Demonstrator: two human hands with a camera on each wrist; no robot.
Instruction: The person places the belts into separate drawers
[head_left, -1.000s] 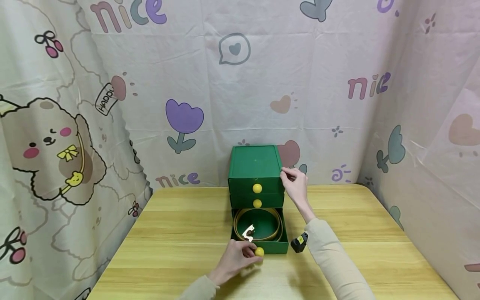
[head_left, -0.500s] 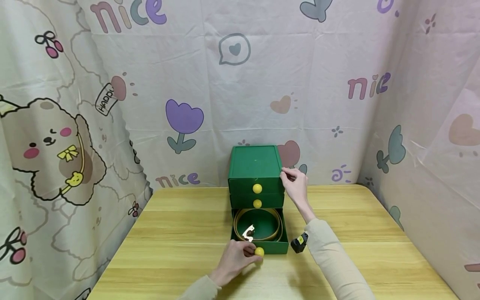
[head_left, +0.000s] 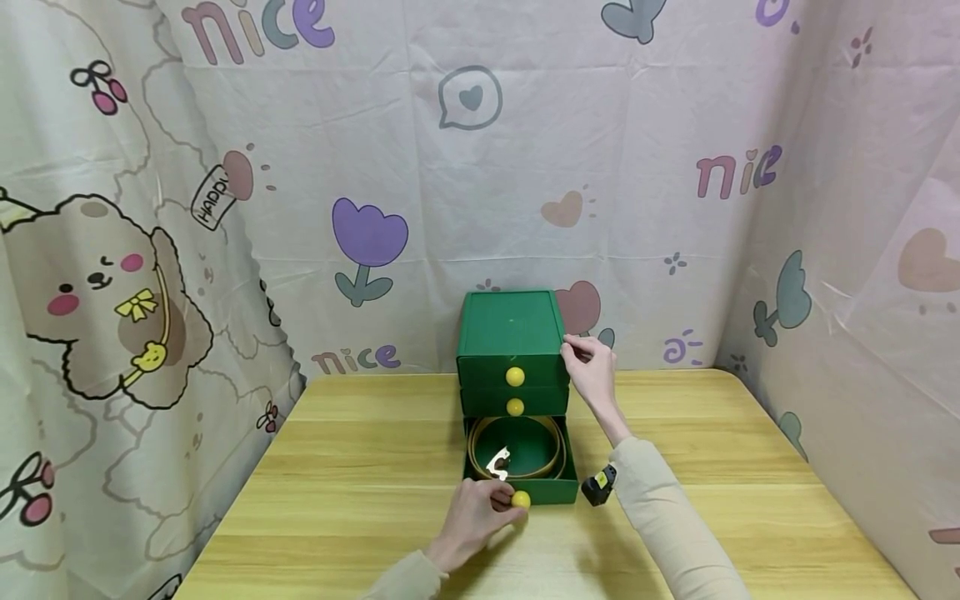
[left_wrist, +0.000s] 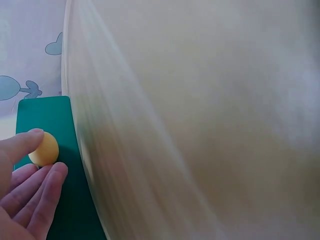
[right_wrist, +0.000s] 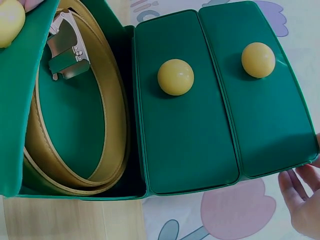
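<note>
A small green drawer box [head_left: 512, 323] with three yellow knobs stands on the wooden table. Its bottom drawer [head_left: 555, 493] is pulled out. My left hand [head_left: 471, 518] pinches that drawer's round yellow knob [left_wrist: 46, 150] between thumb and fingers. Inside lies a coiled tan belt [right_wrist: 116, 110] with a silver buckle [right_wrist: 75, 47] at the drawer's front left. The upper two drawers [right_wrist: 187, 125] are closed. My right hand [head_left: 592, 368] rests its fingertips at the box's upper right front corner; in the right wrist view its fingers [right_wrist: 290, 192] lie against the side.
The wooden table [head_left: 360, 467] extends to both sides of the box. A printed cloth [head_left: 495, 183] hangs close behind it. A small black device [head_left: 598, 485] sits at my right sleeve [head_left: 667, 508]. Pale fabric [left_wrist: 200, 120] covers most of the left wrist view.
The bottom drawer has slid slightly inward, toward the box, with my left hand on its knob. My right hand and the box have stayed in place.
</note>
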